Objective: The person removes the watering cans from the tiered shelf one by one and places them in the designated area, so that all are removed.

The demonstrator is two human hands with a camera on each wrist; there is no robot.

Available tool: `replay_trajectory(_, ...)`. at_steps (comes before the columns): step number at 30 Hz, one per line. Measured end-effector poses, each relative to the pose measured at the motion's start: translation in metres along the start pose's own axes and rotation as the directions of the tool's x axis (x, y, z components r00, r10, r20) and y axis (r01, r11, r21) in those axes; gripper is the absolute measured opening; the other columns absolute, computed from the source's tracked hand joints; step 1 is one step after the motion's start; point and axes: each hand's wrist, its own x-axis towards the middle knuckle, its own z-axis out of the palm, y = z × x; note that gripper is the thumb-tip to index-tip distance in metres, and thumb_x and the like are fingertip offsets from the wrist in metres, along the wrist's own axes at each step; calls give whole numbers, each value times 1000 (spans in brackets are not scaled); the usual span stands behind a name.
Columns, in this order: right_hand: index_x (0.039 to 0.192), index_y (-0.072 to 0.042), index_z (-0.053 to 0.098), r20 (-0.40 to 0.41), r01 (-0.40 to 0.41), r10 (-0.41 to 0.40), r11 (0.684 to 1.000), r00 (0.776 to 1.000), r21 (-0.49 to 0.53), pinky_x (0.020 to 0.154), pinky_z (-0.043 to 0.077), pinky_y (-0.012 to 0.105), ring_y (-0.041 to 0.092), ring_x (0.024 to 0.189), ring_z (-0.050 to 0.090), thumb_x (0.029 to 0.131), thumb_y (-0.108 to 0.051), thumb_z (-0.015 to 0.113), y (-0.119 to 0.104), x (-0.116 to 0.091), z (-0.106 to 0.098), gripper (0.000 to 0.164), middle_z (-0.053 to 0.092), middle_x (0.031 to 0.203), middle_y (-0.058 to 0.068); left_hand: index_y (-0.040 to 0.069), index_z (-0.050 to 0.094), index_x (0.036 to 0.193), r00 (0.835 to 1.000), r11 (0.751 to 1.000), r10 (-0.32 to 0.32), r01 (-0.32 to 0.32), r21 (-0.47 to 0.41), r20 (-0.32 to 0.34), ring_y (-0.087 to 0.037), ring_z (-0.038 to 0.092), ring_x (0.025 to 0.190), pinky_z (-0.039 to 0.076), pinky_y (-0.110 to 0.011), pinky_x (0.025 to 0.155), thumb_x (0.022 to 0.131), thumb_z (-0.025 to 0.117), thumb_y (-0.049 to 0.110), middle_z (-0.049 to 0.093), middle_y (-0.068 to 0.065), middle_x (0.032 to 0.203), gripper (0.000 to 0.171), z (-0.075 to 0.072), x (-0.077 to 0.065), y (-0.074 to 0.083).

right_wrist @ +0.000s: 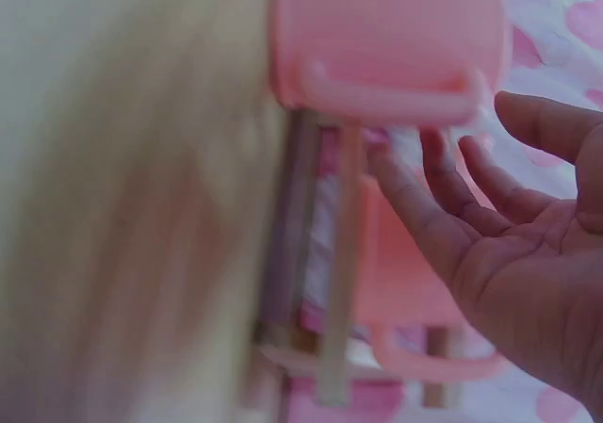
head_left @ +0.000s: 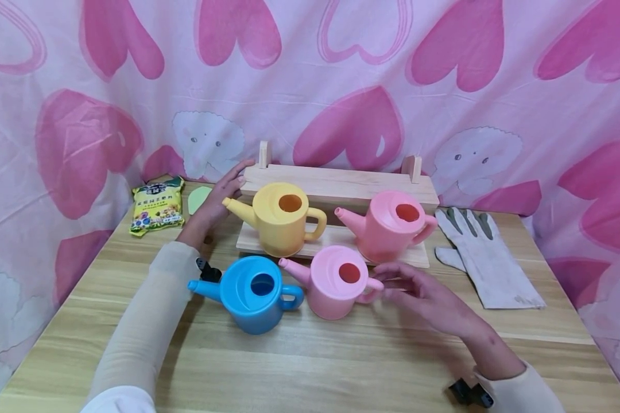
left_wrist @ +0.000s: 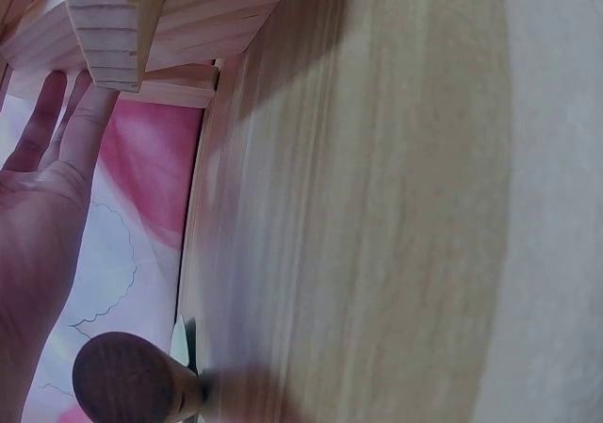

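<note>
My left hand [head_left: 218,201] rests its nearly straight fingers against the left end of a two-step wooden rack [head_left: 336,182]; the left wrist view shows the fingertips at the wood. On the rack's lower step stand a yellow watering can [head_left: 279,232] and a coral-pink watering can [head_left: 384,238]. In front, on the table, are a blue watering can [head_left: 250,304] and a light pink watering can [head_left: 330,292], spouts to the left. Beside the light pink can's handle [right_wrist: 396,101] my right hand [head_left: 429,298] holds nothing, its fingers spread and loosely bent; whether they touch it, I cannot tell.
A yellow-green printed packet [head_left: 157,205] lies at the back left, near a light green flat piece [head_left: 198,199]. A rounded brown wooden end [left_wrist: 122,381] shows below my left hand. White-grey gloves [head_left: 488,258] lie right of the rack. A heart-patterned curtain [head_left: 341,80] hangs behind.
</note>
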Motion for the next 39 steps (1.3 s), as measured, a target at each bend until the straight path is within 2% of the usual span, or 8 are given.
replay_trajectory(4, 126, -5, 64, -78, 70, -74, 996, 994, -55, 86, 59, 34, 28, 104, 67, 104, -11, 63, -8, -7, -16, 24, 69, 118, 12, 26, 31, 164, 1000, 1000, 3, -3, -21, 6, -32, 32, 148, 26, -54, 120, 110, 42, 37, 29, -6, 166, 56, 0, -1, 0)
replay_trajectory(7, 118, -2, 66, -198, 146, -165, 983, 966, -109, 76, 60, 32, 24, 90, 68, 104, -5, 60, -12, -10, -27, 15, 70, 106, 12, 26, 32, 163, 1000, 1000, 6, -5, -19, 8, -31, 33, 147, 26, -53, 120, 110, 42, 36, 31, -7, 165, 55, 0, -2, 0)
replay_trajectory(9, 118, 1, 65, -318, 187, -233, 968, 919, -170, 72, 59, 28, 21, 86, 65, 104, -1, 59, -14, -10, -34, 16, 69, 105, 10, 27, 32, 163, 1000, 1000, 6, -6, -5, 10, -30, 33, 147, 26, -53, 120, 110, 42, 37, 31, -5, 165, 55, 1, -2, 0)
replay_trajectory(13, 131, -1, 63, -541, 156, -293, 946, 788, -286, 77, 53, 17, 14, 96, 60, 105, -6, 58, -11, -6, -44, 27, 65, 120, 5, 28, 32, 163, 1000, 1000, 7, -7, 9, 9, -31, 32, 148, 25, -53, 120, 110, 42, 38, 30, -4, 165, 55, 1, -1, -2)
replay_trajectory(16, 141, -4, 58, -616, 96, -264, 951, 742, -293, 87, 47, 12, 9, 112, 56, 107, -14, 55, -6, 0, -49, 36, 59, 135, 6, 27, 32, 163, 1000, 1000, 11, -11, 10, 8, -32, 31, 148, 25, -55, 120, 110, 42, 38, 29, -6, 166, 55, 0, -1, -3)
replay_trajectory(28, 159, -14, 36, -546, -11, -42, 995, 837, -95, 95, 51, 24, 28, 131, 49, 111, -42, 41, 11, 23, -53, 56, 41, 155, 12, 27, 35, 162, 1000, 1000, 10, -10, 15, -2, -32, 33, 148, 26, -56, 119, 109, 44, 41, 32, -5, 165, 55, 0, 1, -4)
replay_trajectory(33, 158, -13, 37, -505, 75, -80, 997, 859, -31, 91, 54, 32, 25, 116, 55, 111, -35, 45, 16, 27, -50, 53, 47, 140, 12, 29, 36, 161, 1000, 1000, 10, -10, 2, 1, -32, 34, 146, 28, -55, 119, 110, 42, 38, 32, -6, 164, 52, -1, 0, -3)
replay_trajectory(39, 155, -10, 41, -502, 152, -148, 988, 852, -33, 87, 56, 32, 28, 105, 59, 111, -26, 48, 21, 30, -49, 47, 52, 120, 13, 29, 37, 161, 1000, 1000, -8, 8, -22, -5, -31, 34, 146, 29, -54, 118, 110, 43, 37, 32, -6, 164, 52, -1, 1, -3)
